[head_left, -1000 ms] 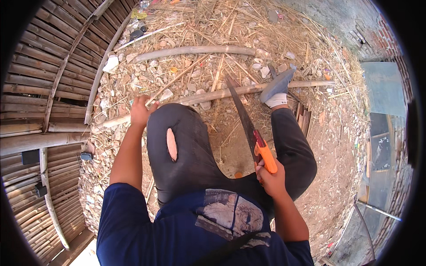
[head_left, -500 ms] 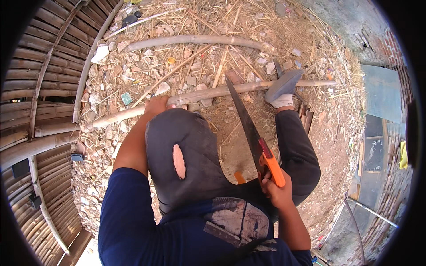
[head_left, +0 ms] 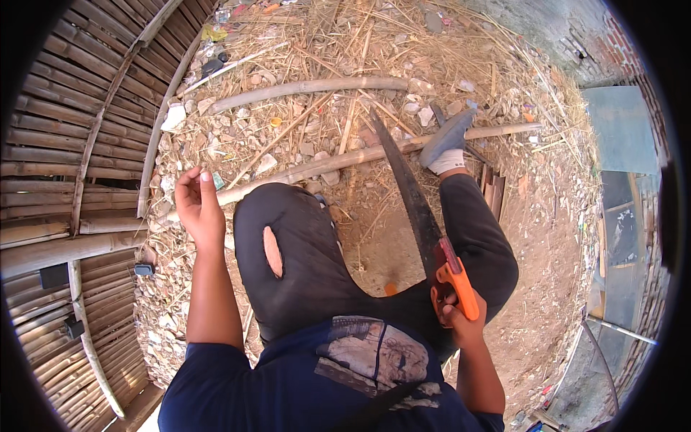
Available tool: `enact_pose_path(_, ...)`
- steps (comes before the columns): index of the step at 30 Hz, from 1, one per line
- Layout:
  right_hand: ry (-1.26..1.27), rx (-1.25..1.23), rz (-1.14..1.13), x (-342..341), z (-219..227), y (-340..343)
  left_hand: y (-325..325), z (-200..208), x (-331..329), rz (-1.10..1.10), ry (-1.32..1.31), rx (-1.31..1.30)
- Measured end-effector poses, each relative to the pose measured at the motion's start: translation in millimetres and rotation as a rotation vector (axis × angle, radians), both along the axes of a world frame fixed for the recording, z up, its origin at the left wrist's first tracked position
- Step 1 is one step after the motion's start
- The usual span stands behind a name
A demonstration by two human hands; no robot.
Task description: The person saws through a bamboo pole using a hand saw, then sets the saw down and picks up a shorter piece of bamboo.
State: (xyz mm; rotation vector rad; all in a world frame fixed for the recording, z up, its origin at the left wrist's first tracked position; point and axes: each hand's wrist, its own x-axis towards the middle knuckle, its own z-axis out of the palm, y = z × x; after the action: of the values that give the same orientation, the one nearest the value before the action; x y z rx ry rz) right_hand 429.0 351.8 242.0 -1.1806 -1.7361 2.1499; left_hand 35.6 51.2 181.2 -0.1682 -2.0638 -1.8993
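My right hand (head_left: 464, 322) is wrapped around the orange handle of a handsaw (head_left: 412, 191). The long dark blade points up and away, its tip beyond a long bamboo pole (head_left: 353, 158). That pole lies across the ground in front of my legs, and my right foot in a grey shoe (head_left: 448, 138) rests over its right part. Off to the left, my left hand (head_left: 199, 210) is raised near the pole's left end. Its fingers are loosely bent with the thumb apart, and nothing shows in it.
A second bamboo pole (head_left: 309, 86) lies farther off among straw and broken stones. On the left stands a bamboo slat wall (head_left: 50, 137); a worn wall (head_left: 554, 36) and a bluish panel (head_left: 622, 129) are on the right. Small wood pieces (head_left: 494, 191) lie beside my right leg.
My left hand has let go of the pole and lifted to the left. The saw, still in my right hand, has shifted slightly right and nearer to me.
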Motion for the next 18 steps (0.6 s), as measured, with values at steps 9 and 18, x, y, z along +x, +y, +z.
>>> enact_pose_path(9, 0.328, 0.235, -0.139, 48.4, 30.0, 47.4, 162.0, 84.9, 235.7, -2.167, 0.279, -0.493)
enact_pose_path(18, 0.365, 0.376, -0.332, 133.4, 40.4, 60.9, 233.6, 86.3, 355.6, -2.777, 0.660, -0.488)
